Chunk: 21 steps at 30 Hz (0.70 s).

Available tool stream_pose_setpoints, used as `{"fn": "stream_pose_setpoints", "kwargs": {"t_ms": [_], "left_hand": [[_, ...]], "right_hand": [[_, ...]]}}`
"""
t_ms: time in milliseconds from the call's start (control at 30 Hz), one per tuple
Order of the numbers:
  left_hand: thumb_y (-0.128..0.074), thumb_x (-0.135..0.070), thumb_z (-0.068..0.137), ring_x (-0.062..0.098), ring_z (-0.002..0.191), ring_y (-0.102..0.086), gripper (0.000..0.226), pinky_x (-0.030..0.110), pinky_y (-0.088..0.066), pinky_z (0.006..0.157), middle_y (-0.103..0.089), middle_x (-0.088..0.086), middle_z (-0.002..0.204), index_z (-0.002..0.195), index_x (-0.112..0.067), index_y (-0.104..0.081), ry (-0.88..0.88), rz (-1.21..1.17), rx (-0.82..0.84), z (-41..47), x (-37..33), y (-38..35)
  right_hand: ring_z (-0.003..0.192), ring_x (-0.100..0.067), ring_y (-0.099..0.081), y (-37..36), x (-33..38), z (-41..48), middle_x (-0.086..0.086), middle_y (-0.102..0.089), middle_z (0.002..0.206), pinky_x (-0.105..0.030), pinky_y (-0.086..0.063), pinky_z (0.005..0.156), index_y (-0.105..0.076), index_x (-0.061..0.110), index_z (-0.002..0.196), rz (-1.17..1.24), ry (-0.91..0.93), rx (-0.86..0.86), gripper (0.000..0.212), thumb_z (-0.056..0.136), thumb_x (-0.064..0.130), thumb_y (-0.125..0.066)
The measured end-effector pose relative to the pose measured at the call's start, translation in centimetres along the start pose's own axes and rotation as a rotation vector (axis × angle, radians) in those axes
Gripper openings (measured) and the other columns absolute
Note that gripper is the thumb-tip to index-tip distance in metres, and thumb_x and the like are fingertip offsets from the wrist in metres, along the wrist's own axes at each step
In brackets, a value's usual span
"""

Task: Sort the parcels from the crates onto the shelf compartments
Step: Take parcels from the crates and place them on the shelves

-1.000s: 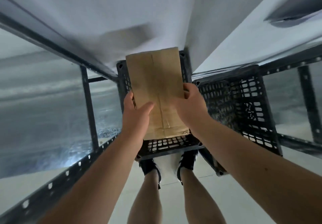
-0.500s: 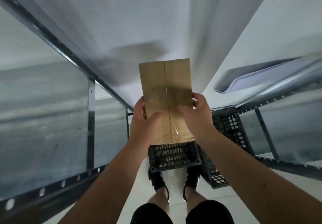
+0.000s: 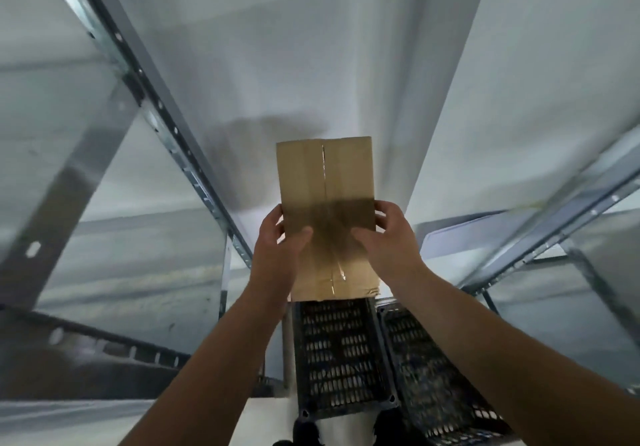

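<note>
A flat brown cardboard parcel [image 3: 327, 182] with a taped seam down its middle is held up in front of me, long side pointing away. My left hand [image 3: 277, 241] grips its left edge with the thumb on top. My right hand [image 3: 389, 237] grips its right edge the same way. Below the parcel stand two black slotted plastic crates: one [image 3: 337, 352] directly beneath and a second [image 3: 436, 376] to its right. Metal shelf frames [image 3: 180, 140] flank both sides.
A grey perforated shelf upright and beam [image 3: 114, 348] run along the left, with translucent shelf panels behind. Another shelf frame [image 3: 554, 220] angles in on the right. A white wall fills the middle. My shoes [image 3: 304, 433] show at the bottom edge.
Both hands have lifted the parcel upward, away from the crates. The view has tilted up, so the crates now sit lower and more of the wall and shelf frames shows.
</note>
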<state>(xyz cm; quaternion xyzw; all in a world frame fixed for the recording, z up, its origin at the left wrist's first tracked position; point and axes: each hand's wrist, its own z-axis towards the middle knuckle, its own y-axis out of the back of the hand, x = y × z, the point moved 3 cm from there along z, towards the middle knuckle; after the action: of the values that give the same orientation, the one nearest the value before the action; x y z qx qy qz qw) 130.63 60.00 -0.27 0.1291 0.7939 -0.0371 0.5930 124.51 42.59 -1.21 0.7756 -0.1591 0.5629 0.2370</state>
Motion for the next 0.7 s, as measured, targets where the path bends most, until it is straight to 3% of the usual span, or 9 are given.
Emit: {"fn": "stream_pose_setpoints", "kwargs": {"t_ms": [133, 200, 300, 367, 500, 700], "left_hand": [[-0.065, -0.012, 0.102, 0.018, 0.122, -0.062, 0.054, 0.031, -0.056, 0.085, -0.063, -0.007, 0.138, 0.148, -0.036, -0.050, -0.078, -0.041, -0.007, 0.2, -2.7, 0.5], [-0.064, -0.008, 0.102, 0.011, 0.115, -0.063, 0.055, 0.023, -0.054, 0.083, -0.063, -0.010, 0.134, 0.147, -0.037, -0.050, -0.134, -0.030, -0.014, 0.0, -4.5, 0.7], [-0.064, -0.009, 0.103, -0.004, 0.098, -0.062, 0.052, 0.007, -0.050, 0.066, -0.061, -0.026, 0.116, 0.145, -0.037, -0.050, -0.229, -0.041, -0.022, -0.3, -7.0, 0.8], [-0.065, -0.013, 0.103, -0.004, 0.097, -0.064, 0.049, 0.008, -0.049, 0.071, -0.062, -0.029, 0.114, 0.144, -0.036, -0.052, -0.288, -0.044, -0.052, -0.6, -9.0, 1.0], [-0.068, -0.015, 0.101, 0.007, 0.112, -0.069, 0.046, 0.022, -0.055, 0.092, -0.071, -0.015, 0.125, 0.143, -0.031, -0.058, -0.392, -0.040, -0.095, -0.8, -12.0, 1.3], [-0.070, -0.014, 0.100, 0.006, 0.110, -0.071, 0.043, 0.024, -0.059, 0.091, -0.071, -0.011, 0.128, 0.139, -0.028, -0.063, -0.508, -0.065, -0.096, -1.0, -16.8, 1.6]], "right_hand": [[0.097, -0.002, -0.066, 1.1, 3.8, -0.3, 0.019, -0.065, 0.119, -0.011, -0.053, 0.065, -0.051, 0.031, 0.141, -0.003, 0.089, -0.009, 0.052, 0.097, 0.017, -0.074], [0.099, -0.003, -0.065, 1.5, 6.0, -0.6, 0.019, -0.064, 0.120, -0.014, -0.053, 0.073, -0.049, 0.034, 0.142, -0.019, 0.145, -0.013, 0.052, 0.098, 0.019, -0.074], [0.100, -0.003, -0.064, 1.8, 8.3, -0.9, 0.018, -0.062, 0.122, -0.015, -0.051, 0.076, -0.048, 0.034, 0.141, -0.020, 0.225, -0.032, 0.052, 0.098, 0.021, -0.074], [0.101, -0.003, -0.064, 2.0, 9.8, -1.1, 0.019, -0.063, 0.119, -0.014, -0.050, 0.076, -0.048, 0.035, 0.140, -0.011, 0.278, -0.050, 0.051, 0.098, 0.021, -0.073], [0.100, 0.002, -0.062, 2.6, 12.8, -1.2, 0.031, -0.058, 0.112, -0.014, -0.047, 0.076, -0.048, 0.042, 0.132, 0.027, 0.361, -0.073, 0.049, 0.096, 0.020, -0.072], [0.111, -0.006, -0.067, 3.7, 17.6, -1.1, 0.020, -0.067, 0.120, -0.028, -0.055, 0.087, -0.056, 0.036, 0.133, 0.118, 0.436, -0.091, 0.047, 0.093, 0.020, -0.075]]}}
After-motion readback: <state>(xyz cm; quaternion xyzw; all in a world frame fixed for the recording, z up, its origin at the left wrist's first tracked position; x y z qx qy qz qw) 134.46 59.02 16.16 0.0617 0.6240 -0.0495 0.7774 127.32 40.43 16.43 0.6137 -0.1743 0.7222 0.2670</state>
